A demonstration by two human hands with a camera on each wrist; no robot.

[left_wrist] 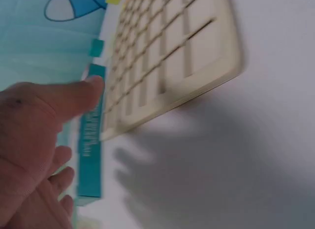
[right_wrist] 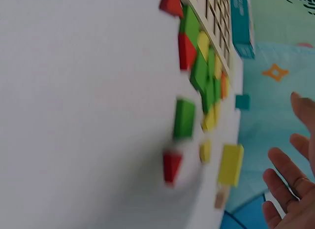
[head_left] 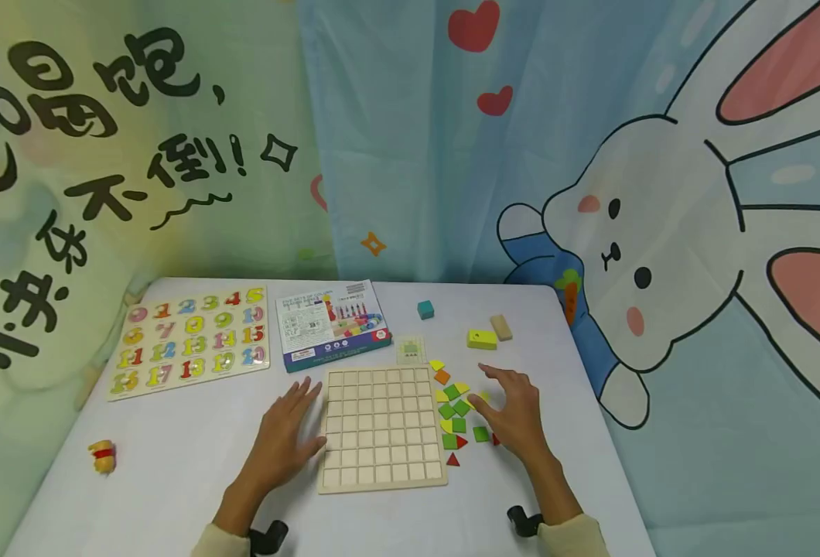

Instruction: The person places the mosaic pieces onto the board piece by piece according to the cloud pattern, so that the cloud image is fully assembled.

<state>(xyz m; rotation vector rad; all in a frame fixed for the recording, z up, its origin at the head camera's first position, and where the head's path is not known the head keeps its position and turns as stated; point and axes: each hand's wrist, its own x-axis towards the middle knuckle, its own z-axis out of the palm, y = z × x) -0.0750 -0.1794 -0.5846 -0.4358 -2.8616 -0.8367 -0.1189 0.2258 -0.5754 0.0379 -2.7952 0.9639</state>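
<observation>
Children's playroom: cartoon rabbit curtain, number puzzle, grid board.

Pale wooden grid board flat on table, loose coloured tiles just right.

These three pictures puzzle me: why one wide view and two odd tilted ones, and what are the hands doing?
No machine here: a person wears three cameras. The wide picture comes from the head; the tilted ones come from each wrist, so the table looks sideways. On the white table lies an empty wooden grid board. The left hand rests flat at the board's left edge; the right hand hovers open over loose colored tiles beside the board. Neither hand holds anything. Farther back lie a number puzzle, a game box, a teal cube and a yellow block.
</observation>
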